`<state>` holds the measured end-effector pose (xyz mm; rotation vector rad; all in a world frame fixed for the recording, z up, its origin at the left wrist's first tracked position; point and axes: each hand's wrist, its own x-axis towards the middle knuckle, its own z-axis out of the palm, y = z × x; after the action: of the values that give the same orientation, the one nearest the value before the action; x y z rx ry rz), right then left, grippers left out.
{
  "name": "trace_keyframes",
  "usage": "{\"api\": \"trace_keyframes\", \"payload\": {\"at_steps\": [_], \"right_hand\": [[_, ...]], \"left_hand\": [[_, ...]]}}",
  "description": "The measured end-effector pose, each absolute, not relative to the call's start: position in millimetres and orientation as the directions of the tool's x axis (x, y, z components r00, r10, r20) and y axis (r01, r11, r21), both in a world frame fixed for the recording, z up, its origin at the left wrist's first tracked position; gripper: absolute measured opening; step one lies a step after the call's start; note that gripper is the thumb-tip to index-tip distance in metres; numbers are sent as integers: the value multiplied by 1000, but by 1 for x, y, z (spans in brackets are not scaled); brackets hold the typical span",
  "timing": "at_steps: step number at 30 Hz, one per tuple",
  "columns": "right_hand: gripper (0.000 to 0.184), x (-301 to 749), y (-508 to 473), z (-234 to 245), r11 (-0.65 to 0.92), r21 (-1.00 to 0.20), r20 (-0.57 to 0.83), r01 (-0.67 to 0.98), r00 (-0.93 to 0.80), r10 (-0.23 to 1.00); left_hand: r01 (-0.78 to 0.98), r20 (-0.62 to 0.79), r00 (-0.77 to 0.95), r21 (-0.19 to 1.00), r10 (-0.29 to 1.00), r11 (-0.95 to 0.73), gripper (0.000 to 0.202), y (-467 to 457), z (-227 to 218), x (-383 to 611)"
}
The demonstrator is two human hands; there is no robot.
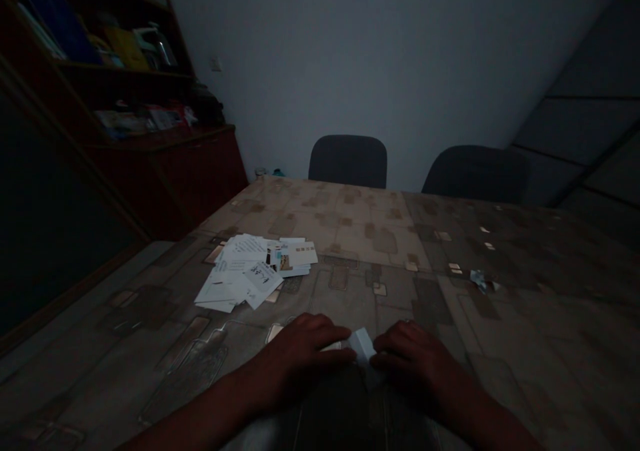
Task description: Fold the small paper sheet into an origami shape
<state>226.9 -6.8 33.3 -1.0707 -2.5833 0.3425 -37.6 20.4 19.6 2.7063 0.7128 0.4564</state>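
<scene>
A small white piece of paper or card point(363, 345), creased or folded lengthwise, is between my two hands at the near side of the table. My left hand point(310, 347) is closed, thumb and forefinger pinching its left edge. On the opposite edge, the curled fingers of my right hand point(407, 351) grip it. The dim light hides its lower end and any print on it. Farther forward and to the left lies a loose, overlapping pile of white printed cards point(235, 271), some with dark writing or pictures.
A patterned cloth point(340, 221) covers the table. To the right lies a small crumpled scrap point(480, 279). Two dark chairs, one at the middle point(347, 161) and one at the right point(477, 171), stand behind the far edge. A wooden cabinet point(195, 177) with filled shelves is at the left.
</scene>
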Motion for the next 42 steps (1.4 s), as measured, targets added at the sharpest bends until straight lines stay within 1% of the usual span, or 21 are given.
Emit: {"api": "trace_keyframes", "payload": {"at_steps": [2, 4, 6, 9, 12, 15, 18, 20, 22, 24, 26, 28, 31, 33, 36, 39, 42], "right_hand": [[8, 226, -8, 34, 621, -400, 161, 674, -615, 772], [6, 226, -8, 33, 598, -423, 155, 680, -596, 788], [6, 226, -8, 31, 639, -388, 173, 664, -629, 758], [15, 229, -7, 28, 729, -300, 218, 615, -699, 681], [18, 231, -4, 27, 757, -288, 272, 587, -707, 652], [17, 233, -2, 28, 738, -351, 315, 576, -670, 672], [16, 232, -3, 31, 646, -472, 302, 600, -579, 758], [14, 229, -5, 32, 575, -520, 257, 631, -527, 810], [10, 226, -8, 33, 533, -524, 210, 664, -506, 837], [11, 223, -10, 32, 533, -515, 200, 672, -510, 837], [15, 221, -12, 29, 553, -518, 217, 653, -525, 823], [17, 220, -12, 27, 578, -532, 251, 618, -537, 805], [11, 219, -12, 25, 572, -547, 282, 611, -509, 813], [9, 218, -12, 27, 502, -534, 247, 680, -442, 862], [5, 218, -12, 29, 390, -477, 188, 787, -342, 921], [8, 217, -14, 26, 388, -463, 186, 797, -341, 922], [5, 216, -15, 20, 438, -500, 201, 747, -392, 898]], "left_hand": [[451, 197, 808, 400, 555, -798, 35, 17, 23, -38], [479, 163, 788, 444, 594, -757, 33, 15, 26, -37], [474, 163, 784, 465, 599, -748, 31, 15, 27, -36], [434, 204, 798, 457, 566, -776, 29, 16, 26, -36], [469, 176, 768, 500, 615, -728, 28, 16, 24, -35], [544, 100, 690, 582, 717, -605, 29, 13, 22, -33], [553, 98, 661, 607, 744, -571, 27, 11, 23, -32], [523, 143, 695, 572, 705, -632, 24, 11, 24, -33], [476, 225, 741, 488, 633, -731, 25, 13, 24, -33], [446, 303, 758, 405, 577, -798, 29, 17, 22, -32], [453, 335, 749, 371, 572, -811, 31, 21, 21, -29], [463, 323, 757, 350, 569, -815, 33, 25, 19, -25], [469, 285, 778, 328, 559, -820, 38, 29, 19, -19], [485, 259, 779, 328, 571, -811, 44, 31, 20, -16], [498, 230, 784, 320, 576, -806, 51, 32, 23, -14], [487, 232, 791, 321, 566, -812, 47, 34, 23, -12], [476, 256, 787, 328, 561, -816, 42, 35, 21, -11]]}}
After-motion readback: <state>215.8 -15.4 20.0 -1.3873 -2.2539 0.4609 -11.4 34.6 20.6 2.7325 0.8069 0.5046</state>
